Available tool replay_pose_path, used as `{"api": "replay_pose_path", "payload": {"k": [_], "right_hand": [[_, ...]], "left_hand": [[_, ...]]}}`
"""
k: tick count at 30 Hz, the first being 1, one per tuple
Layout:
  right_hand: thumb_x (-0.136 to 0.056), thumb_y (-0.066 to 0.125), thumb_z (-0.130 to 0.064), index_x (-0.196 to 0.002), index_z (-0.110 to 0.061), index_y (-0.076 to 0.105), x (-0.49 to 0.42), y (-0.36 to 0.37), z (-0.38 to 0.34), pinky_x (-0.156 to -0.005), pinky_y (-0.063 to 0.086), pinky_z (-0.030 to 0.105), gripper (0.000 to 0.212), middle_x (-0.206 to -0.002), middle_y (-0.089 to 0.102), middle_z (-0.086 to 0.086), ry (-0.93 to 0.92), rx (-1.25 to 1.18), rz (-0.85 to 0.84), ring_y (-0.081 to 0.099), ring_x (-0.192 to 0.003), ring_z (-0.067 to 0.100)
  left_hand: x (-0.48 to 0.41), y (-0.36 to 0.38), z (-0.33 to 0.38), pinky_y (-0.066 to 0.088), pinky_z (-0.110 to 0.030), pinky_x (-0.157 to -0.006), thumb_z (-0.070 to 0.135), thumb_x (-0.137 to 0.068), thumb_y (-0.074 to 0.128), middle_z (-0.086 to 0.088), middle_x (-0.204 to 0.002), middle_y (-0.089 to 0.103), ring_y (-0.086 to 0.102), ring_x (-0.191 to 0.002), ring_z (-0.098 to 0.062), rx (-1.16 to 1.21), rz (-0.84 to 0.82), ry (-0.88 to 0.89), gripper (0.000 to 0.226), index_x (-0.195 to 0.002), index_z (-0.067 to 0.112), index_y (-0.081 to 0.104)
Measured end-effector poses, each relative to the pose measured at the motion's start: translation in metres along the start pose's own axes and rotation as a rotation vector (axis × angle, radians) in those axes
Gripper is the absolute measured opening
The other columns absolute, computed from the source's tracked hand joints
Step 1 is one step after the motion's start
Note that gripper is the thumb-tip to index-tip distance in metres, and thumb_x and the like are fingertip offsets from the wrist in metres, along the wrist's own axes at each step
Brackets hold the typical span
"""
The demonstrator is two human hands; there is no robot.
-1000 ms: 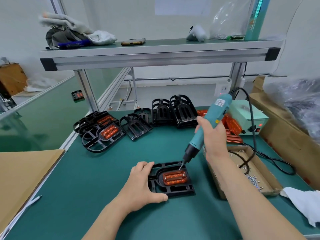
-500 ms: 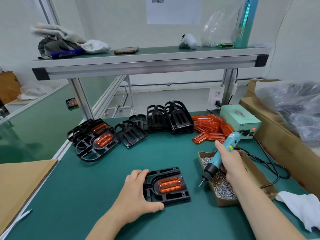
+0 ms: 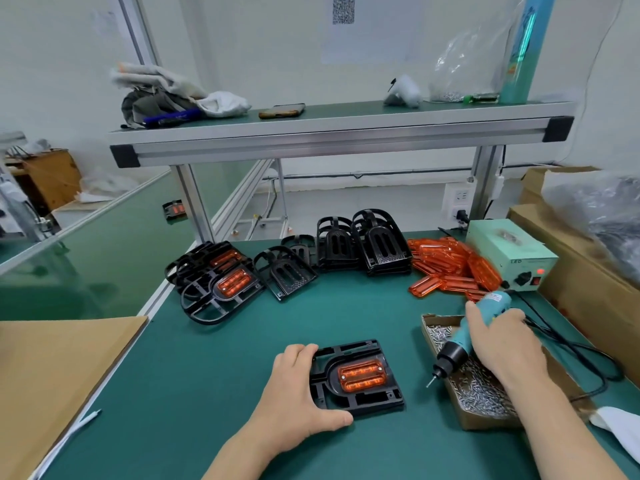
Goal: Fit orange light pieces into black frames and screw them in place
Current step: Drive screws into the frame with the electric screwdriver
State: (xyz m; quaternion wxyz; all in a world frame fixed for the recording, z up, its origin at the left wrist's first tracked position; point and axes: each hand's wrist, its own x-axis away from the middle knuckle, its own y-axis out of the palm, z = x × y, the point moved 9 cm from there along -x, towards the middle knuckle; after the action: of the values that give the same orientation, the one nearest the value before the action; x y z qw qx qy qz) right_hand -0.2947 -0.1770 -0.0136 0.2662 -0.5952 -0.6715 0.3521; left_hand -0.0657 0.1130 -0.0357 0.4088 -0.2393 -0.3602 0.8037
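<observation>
The left hand [image 3: 298, 393] grips the frame [image 3: 377, 400] by its left edge, pinning it flat on the table [image 3: 207, 375] with the light [image 3: 362, 374] seated inside, while the right hand [image 3: 502, 344], wrapped round the screwdriver [image 3: 453, 355], angles the bit beside the screw box [image 3: 485, 424], presumably to collect a screw.

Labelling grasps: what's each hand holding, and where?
Right hand holds the electric screwdriver around its mid-body. Left hand holds the black frame by its left edge.

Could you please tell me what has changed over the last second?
The right hand swung the screwdriver off the orange light piece, rightward and down toward the box of screws, its grip unchanged. The left hand still holds the black frame in place.
</observation>
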Motion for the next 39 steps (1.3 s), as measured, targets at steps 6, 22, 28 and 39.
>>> {"api": "replay_pose_path", "payload": {"k": [6, 22, 28, 39], "right_hand": [[-0.097, 0.040, -0.061, -0.106, -0.007, 0.037, 0.018, -0.013, 0.005, -0.072, 0.038, 0.047, 0.055, -0.107, 0.063, 0.028, -0.063, 0.031, 0.150, 0.059, -0.087, 0.043], [-0.096, 0.063, -0.017, -0.110, -0.004, 0.066, 0.025, -0.016, -0.020, -0.097, 0.042, 0.052, 0.020, -0.116, 0.051, 0.020, -0.284, -0.090, 0.179, 0.049, -0.116, 0.041], [-0.096, 0.060, -0.016, -0.108, -0.005, 0.067, 0.022, -0.011, -0.020, -0.098, 0.042, 0.051, 0.017, -0.115, 0.051, 0.019, -0.296, -0.078, 0.171, 0.047, -0.116, 0.039], [-0.097, 0.058, -0.012, -0.099, -0.008, 0.068, 0.025, -0.011, -0.025, -0.088, 0.047, 0.050, 0.012, -0.108, 0.054, 0.011, -0.355, -0.051, 0.194, 0.051, -0.104, 0.033]], "left_hand": [[-0.005, -0.025, -0.021, 0.027, -0.027, -0.111, 0.081, -0.050, 0.067, 0.023, -0.126, 0.023, 0.025, -0.122, -0.004, -0.060, 0.178, -0.058, 0.120, -0.148, 0.025, 0.027], [-0.053, -0.111, -0.093, 0.022, -0.046, -0.118, 0.075, -0.059, 0.072, -0.006, -0.146, 0.037, 0.032, -0.136, -0.029, -0.385, 0.462, -0.288, 0.117, -0.148, 0.011, 0.032], [-0.064, -0.135, -0.109, 0.016, -0.050, -0.120, 0.076, -0.060, 0.071, -0.005, -0.143, 0.040, 0.034, -0.135, -0.029, -0.511, 0.508, -0.338, 0.112, -0.145, 0.015, 0.033], [-0.072, -0.138, -0.141, 0.018, -0.052, -0.119, 0.070, -0.064, 0.076, -0.012, -0.153, 0.030, 0.030, -0.140, -0.035, -0.552, 0.469, -0.388, 0.117, -0.154, 0.019, 0.020]]}}
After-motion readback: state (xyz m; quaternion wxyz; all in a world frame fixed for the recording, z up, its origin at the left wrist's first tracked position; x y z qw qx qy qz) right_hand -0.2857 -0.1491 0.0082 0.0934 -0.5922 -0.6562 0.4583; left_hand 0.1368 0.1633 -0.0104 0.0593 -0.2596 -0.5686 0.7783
